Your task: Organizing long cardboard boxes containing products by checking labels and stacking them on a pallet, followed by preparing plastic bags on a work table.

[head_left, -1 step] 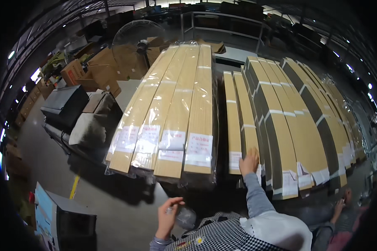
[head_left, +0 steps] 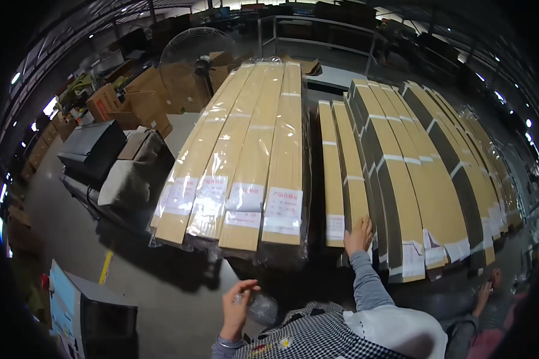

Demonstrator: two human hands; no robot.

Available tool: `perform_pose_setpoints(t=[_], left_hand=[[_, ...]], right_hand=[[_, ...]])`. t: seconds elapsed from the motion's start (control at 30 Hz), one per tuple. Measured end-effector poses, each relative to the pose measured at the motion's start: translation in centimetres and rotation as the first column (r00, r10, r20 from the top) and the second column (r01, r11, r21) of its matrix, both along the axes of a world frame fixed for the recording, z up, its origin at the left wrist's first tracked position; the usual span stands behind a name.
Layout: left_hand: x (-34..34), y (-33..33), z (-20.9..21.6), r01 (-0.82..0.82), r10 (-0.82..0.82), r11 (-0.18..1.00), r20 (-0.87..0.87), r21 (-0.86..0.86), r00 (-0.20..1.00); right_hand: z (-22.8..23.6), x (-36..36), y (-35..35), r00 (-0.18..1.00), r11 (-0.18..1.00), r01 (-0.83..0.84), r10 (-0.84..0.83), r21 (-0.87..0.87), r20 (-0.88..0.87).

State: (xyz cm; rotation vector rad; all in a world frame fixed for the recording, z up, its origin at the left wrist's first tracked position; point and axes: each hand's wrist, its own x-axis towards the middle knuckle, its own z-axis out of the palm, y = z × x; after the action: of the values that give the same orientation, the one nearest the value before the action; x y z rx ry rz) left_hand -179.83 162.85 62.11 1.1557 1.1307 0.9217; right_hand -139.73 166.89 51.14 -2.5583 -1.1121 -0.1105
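My right hand [head_left: 358, 234] lies with its fingers stretched out over the near end of a narrow tan wood-look board stack [head_left: 354, 191], by its white label. My left hand [head_left: 236, 310] is raised in front of my body, fingers curled together. A translucent roundish thing [head_left: 263, 310] shows just beside it; whether the hand holds it is unclear. Ahead to the left of my right hand lies a wide bundle of long tan boards [head_left: 245, 149] wrapped in clear film, with white printed sheets [head_left: 283, 210] at the near ends.
More strapped tan and dark board stacks [head_left: 440, 179] stand to the right, another person's hand [head_left: 484, 296] near them. At left are a cart with dark boxes [head_left: 93, 149], a fan [head_left: 203, 64], cardboard boxes [head_left: 147, 99] and a grey-and-blue machine [head_left: 93, 311]. A metal railing [head_left: 317, 39] stands behind.
My right hand has slid very slightly nearer along the board end, its fingers flatter. My left hand has shifted a little to the left. The stacks stay in place.
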Motion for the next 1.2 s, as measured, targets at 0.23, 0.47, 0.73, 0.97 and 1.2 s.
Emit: perform_pose_setpoints(t=[0.23,0.47,0.73,0.97,1.2], left_hand=[[1.4,-1.9,2.1,-0.179,0.151,0.98,0.271,0.084,0.951],[2.7,-5.7,4.4,-0.107,0.021,0.986,0.534,0.13,0.845],[3.3,-9.6,4.0,0.016,-0.078,0.995,0.643,0.102,0.762],[3.6,-13.3,4.3,0.109,-0.216,0.956,0.4,0.272,0.891],[3.2,-13.0,2.2,0.128,-0.13,0.991,0.37,0.03,0.92]], right_hand=[[-1.5,-1.0,-3.8,0.993,0.991,-0.068,0.077,-0.111,0.084],[2.8,-5.8,-13.6,0.978,0.987,-0.126,0.14,0.099,-0.154],[14.9,-20.4,-24.3,0.594,0.512,-0.517,0.792,0.686,-0.144],[16.6,-22.1,-24.1,0.531,0.454,-0.19,0.793,0.87,-0.298],[14.4,-19.7,-24.9,0.027,0.451,0.251,0.881,0.856,-0.472]])
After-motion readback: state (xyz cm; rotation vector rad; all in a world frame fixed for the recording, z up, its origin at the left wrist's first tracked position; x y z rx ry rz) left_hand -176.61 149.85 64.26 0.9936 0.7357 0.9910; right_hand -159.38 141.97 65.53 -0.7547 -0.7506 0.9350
